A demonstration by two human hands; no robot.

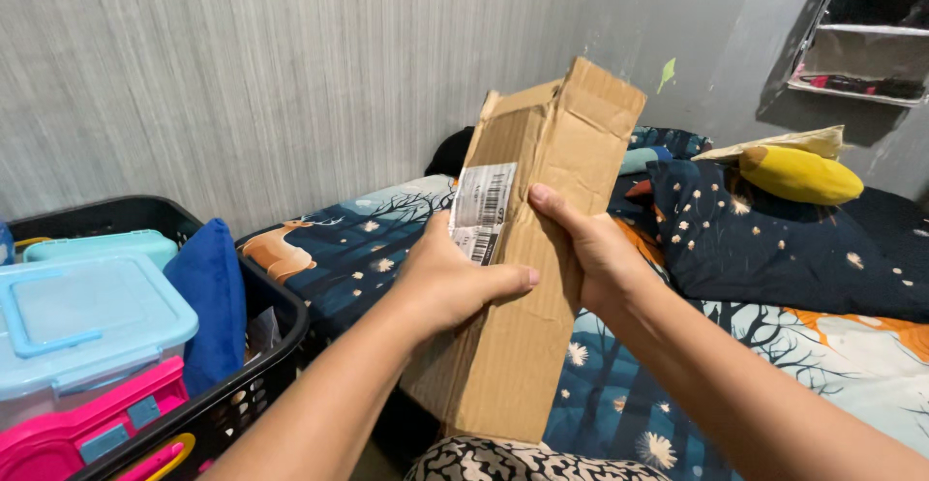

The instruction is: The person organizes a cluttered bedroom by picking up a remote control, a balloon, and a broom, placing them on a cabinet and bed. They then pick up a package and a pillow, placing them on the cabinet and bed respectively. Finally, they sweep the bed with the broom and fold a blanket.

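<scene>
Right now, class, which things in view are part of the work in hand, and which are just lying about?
In hand:
cardboard box
left hand
right hand

Lying about:
black basket holding a light blue lidded container, a pink container and a blue cushion
yellow pillow
patterned bedsheet

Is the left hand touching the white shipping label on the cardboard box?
Touching. The head view shows the left hand gripping the cardboard box, its fingers overlapping the lower edge of the white label. The right hand holds the box's other side.
</scene>
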